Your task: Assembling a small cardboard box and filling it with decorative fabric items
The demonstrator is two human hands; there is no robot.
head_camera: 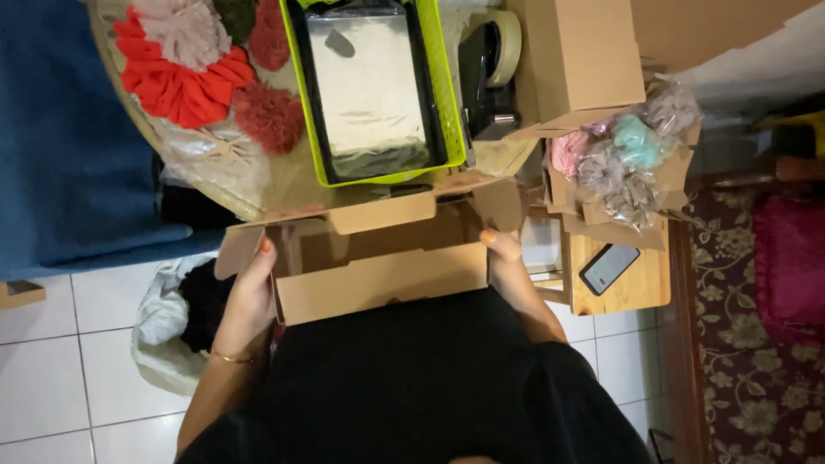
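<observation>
Both hands hold one open cardboard box (378, 258) by its short ends: the left hand (251, 296) clasps the left end wall, thumb up at the rim beside a loose side flap, and the right hand (509, 266) presses the right end wall, fingertips at the top corner. Each grip is closed on the box, which sits against the person's black-clothed lap at the near edge of the desk (284, 185), its long axis running left to right between the hands, so neither hand is nearer than the other. Its back flap stands up toward the desk, and the inside looks empty, though shadow hides the floor of it. Just beyond the box, on the desk, stands a lime-green tray (451, 103) with a grey, shiny sheet lying in it. At the desk's far left corner lie fabric flowers (185, 82) in red, pink and dark red on clear plastic. Right of the tray sits a tape roll (507, 43) on a dark dispenser. Farther right, another cardboard box (580, 56) stands upright, and below it an open carton holds bagged flowers (632, 159) in pink, teal and grey. A phone (608, 268) lies on a small wooden stool, well apart from the right hand. A white bag (159, 322) of dark cloth rests on the tiled floor by the left arm.
</observation>
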